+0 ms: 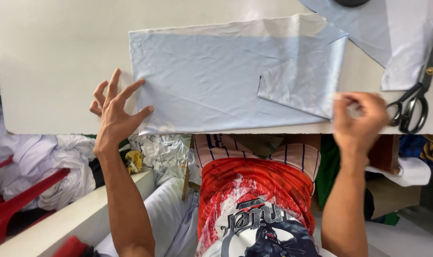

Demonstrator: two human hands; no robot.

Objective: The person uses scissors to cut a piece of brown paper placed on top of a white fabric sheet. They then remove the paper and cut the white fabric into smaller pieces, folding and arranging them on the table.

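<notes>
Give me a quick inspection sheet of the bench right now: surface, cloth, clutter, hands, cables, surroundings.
Surface: white table, cloth spread across its near edge.
Job's things: pale blue cloth, flat but creased, right corner folded over.
Clutter: black scissors at right; more pale cloth pieces at the far right corner.
Hands: left hand with fingers spread at the cloth's left edge; right hand pinched at the folded corner, blurred, so contact is unclear.
Cables: nothing seen.
Surroundings: heaped fabric and a red chair below the table at left.
</notes>
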